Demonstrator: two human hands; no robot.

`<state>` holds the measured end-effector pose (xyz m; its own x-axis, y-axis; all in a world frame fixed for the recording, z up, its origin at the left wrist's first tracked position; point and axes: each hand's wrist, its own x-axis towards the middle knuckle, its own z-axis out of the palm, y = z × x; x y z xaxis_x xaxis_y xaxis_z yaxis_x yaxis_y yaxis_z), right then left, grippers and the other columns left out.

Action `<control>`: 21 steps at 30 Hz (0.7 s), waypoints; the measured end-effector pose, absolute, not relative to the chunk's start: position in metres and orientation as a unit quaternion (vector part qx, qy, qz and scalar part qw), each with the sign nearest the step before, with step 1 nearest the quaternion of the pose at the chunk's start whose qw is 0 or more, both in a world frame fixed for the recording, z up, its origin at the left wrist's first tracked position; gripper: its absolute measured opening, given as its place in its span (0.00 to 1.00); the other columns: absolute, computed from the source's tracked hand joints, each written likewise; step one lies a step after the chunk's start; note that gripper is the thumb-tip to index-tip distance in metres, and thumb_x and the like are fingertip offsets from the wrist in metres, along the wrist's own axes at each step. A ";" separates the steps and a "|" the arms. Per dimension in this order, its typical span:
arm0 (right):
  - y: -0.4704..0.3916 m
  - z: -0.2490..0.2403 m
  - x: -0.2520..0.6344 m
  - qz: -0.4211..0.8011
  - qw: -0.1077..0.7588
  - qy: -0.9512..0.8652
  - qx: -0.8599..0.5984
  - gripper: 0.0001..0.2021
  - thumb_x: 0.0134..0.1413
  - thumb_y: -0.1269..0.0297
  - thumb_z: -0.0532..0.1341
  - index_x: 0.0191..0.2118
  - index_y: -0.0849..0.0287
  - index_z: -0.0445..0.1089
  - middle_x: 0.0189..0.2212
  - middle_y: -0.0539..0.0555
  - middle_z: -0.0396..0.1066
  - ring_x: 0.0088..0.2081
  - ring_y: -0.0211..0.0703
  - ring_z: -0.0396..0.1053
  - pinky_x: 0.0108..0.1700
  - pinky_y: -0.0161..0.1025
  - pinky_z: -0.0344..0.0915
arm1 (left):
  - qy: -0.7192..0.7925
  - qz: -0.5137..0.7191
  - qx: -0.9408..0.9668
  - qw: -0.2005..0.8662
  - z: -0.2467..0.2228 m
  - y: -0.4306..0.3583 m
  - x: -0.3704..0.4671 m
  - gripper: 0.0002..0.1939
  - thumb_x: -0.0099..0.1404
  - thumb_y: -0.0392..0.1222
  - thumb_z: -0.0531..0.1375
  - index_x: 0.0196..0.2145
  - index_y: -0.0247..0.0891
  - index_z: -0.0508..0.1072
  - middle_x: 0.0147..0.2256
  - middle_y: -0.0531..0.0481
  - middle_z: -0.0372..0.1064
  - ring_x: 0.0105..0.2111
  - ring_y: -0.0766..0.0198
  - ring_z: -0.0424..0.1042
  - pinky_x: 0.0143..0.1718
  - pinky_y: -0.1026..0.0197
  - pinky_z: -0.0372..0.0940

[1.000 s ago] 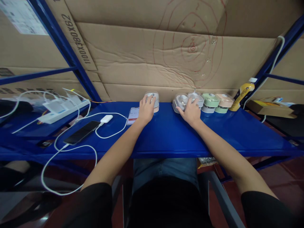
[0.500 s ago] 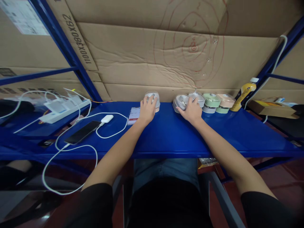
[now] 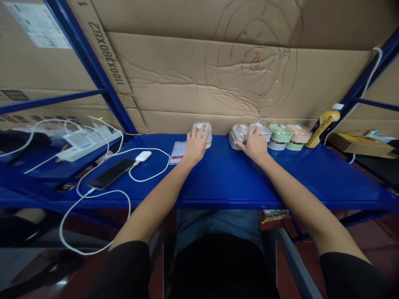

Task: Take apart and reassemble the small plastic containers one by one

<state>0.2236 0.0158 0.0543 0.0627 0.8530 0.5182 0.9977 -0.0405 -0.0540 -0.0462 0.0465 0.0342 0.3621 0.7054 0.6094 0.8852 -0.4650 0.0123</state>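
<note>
My left hand (image 3: pixel 196 146) lies over a small stack of rounded boxes with a clear lid (image 3: pixel 204 126). Its fingers curl onto the lid, and the hand covers much of the stack's front. To the right, my right hand (image 3: pixel 256 145) rests with its thumb stretched out against a grey lidded box stack (image 3: pixel 239 135). Its fingers reach onto the lid of a light grey box (image 3: pixel 263 129) beside it. Green (image 3: pixel 279 131) and peach (image 3: pixel 299 133) lidded boxes, each stacked on another box, continue the row.
A yellow drink bottle (image 3: pixel 326 124) leans at the row's right end. By my left hand lies a phone-like screen (image 3: pixel 178 153). Farther left are a black phone (image 3: pixel 112 174), a white earbud case (image 3: pixel 144 156), looping cables and a power strip (image 3: pixel 90 145). Cardboard (image 3: pixel 174 74) stands behind the blue table (image 3: pixel 224 182).
The grey box stack by my right thumb looked tilted before and now sits more evenly. The whole view has shifted slightly. My left hand stays on its box.
</note>
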 end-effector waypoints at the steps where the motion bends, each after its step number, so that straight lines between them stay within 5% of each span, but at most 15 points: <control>1: 0.018 0.056 0.224 -0.180 0.198 -0.663 -0.699 0.45 0.66 0.32 0.61 0.69 0.71 0.61 0.61 0.81 0.64 0.48 0.66 0.76 0.46 0.53 0.71 | -0.491 -0.280 -0.809 0.162 0.034 0.047 -0.046 0.34 0.71 0.30 0.55 0.73 0.41 0.63 0.73 0.36 0.61 0.71 0.30 0.58 0.64 0.27 0.63; 14: 0.036 0.067 0.217 -0.210 0.175 -0.648 -0.711 0.34 0.68 0.39 0.62 0.62 0.67 0.69 0.61 0.75 0.65 0.49 0.64 0.76 0.45 0.51 0.71 | -0.493 -0.278 -0.807 0.171 0.034 0.046 -0.047 0.33 0.70 0.30 0.55 0.72 0.40 0.66 0.73 0.37 0.61 0.70 0.30 0.60 0.64 0.28 0.64; 21: 0.040 0.063 0.222 -0.257 0.203 -0.655 -0.681 0.33 0.72 0.40 0.57 0.57 0.71 0.72 0.56 0.77 0.70 0.59 0.70 0.67 0.57 0.57 0.66 | -0.496 -0.274 -0.809 0.158 0.037 0.044 -0.046 0.32 0.71 0.30 0.54 0.71 0.39 0.65 0.74 0.36 0.61 0.71 0.30 0.59 0.65 0.28 0.64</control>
<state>0.2222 0.0397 0.0628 0.0106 0.7883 0.6152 0.9964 -0.0603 0.0602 -0.0463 0.0438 0.0365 0.3584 0.7154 0.5998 0.8888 -0.4581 0.0153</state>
